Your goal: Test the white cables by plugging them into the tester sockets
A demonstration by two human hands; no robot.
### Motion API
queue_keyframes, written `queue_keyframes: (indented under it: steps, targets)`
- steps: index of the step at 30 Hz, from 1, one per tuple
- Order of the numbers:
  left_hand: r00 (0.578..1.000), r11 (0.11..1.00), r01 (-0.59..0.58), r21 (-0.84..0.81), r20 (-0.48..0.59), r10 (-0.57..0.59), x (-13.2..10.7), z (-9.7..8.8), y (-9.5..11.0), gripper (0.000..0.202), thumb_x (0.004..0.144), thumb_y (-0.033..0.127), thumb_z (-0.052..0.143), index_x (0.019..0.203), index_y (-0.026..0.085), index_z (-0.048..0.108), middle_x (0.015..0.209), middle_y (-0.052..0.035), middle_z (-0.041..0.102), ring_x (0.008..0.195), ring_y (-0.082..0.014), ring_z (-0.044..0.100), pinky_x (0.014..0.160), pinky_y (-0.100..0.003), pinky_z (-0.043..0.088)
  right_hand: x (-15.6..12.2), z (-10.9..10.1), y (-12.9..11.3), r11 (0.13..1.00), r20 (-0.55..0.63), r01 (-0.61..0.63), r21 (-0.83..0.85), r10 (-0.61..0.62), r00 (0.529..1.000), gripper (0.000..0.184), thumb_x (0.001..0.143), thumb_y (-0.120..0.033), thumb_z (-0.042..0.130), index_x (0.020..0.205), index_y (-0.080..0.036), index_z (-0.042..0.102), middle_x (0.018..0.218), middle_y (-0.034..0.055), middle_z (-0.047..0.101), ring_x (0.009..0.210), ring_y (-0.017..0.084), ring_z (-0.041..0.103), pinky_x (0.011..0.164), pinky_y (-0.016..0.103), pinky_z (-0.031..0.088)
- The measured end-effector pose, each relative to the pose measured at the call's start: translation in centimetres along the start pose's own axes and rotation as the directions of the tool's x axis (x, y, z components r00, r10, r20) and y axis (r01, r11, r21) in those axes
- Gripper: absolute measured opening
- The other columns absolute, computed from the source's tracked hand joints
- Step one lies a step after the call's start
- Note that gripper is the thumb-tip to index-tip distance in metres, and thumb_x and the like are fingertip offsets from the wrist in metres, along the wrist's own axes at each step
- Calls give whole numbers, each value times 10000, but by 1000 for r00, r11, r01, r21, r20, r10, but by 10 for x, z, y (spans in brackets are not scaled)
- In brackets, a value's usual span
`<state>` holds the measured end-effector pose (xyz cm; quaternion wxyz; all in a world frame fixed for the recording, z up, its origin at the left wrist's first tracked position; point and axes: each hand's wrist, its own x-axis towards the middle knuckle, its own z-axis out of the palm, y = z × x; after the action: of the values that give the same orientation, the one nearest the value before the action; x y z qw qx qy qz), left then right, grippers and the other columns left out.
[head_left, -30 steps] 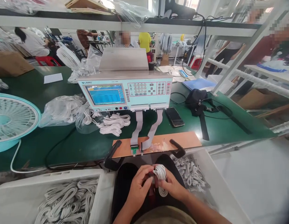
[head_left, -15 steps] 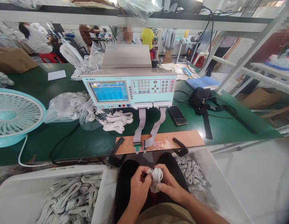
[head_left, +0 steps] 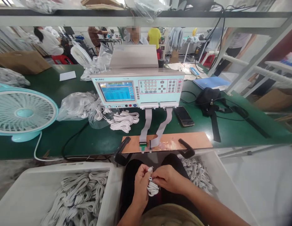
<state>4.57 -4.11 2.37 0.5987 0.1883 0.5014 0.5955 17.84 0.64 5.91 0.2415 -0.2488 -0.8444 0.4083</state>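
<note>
Your grip: left hand (head_left: pixel 141 183) closed on the white cable coil (head_left: pixel 153 189), above your lap (head_left: pixel 175 165), before the bench (head_left: pixel 101 139); right hand (head_left: pixel 169 179) fingers bent beside a connector (head_left: pixel 150 179), exact hold hidden. Light pressure should keep loops neat.

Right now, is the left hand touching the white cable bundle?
Touching. The head view shows the left hand holding the white cable bundle, its coils pressed against the thumb side.

L hand (head_left: pixel 141 182) & R hand (head_left: pixel 170 178) close tog. over thighs (head_left: pixel 129 175); L thumb/fingers pinched, R back-up w/ fingers bent twd L. R forearm (head_left: pixel 209 201) slants diag., L forearm (head_left: pixel 131 212) steeper.
</note>
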Motion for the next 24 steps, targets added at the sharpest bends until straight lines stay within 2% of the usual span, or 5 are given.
queue_keyframes:
  steps: [4,7,10,18,24]
  targets:
    - [996,998,-58,38,-59,60,7,-3,-7,175,672,225,610,650,183,442,545,79,416,476,-55,369,458,-150,309,9,8,6,969,-124,-138,203,165,979,108,781,-211,516,701,-177,579,646,-7,550,586,115,496,566,212,372]
    - [983,982,-129,136,-110,144,13,0,-7,166,686,286,637,729,184,513,609,62,480,537,-76,450,511,-168,376,15,20,23,865,-278,-211,455,363,889,141,754,-237,517,626,-177,507,589,-36,474,547,105,435,532,209,349]
    - [982,976,-139,166,-100,157,19,3,-1,205,695,345,635,790,189,541,647,52,515,548,-92,485,503,-185,407,21,29,38,744,-332,-216,632,512,792,161,753,-263,516,621,-181,475,563,-52,439,519,96,394,521,210,339]
    - [953,926,-283,249,-33,300,27,-4,7,172,699,289,644,713,177,514,755,17,574,613,-101,540,563,-200,464,30,26,28,654,-304,-220,724,588,750,172,703,-305,597,619,-173,523,544,-48,476,502,99,412,516,219,349]
    - [989,973,-134,187,-41,144,30,-8,2,220,717,322,635,860,166,572,710,13,573,591,-107,519,526,-193,443,27,33,27,642,-376,-172,747,621,688,188,741,-328,576,639,-183,515,573,-41,500,515,109,440,514,221,377]
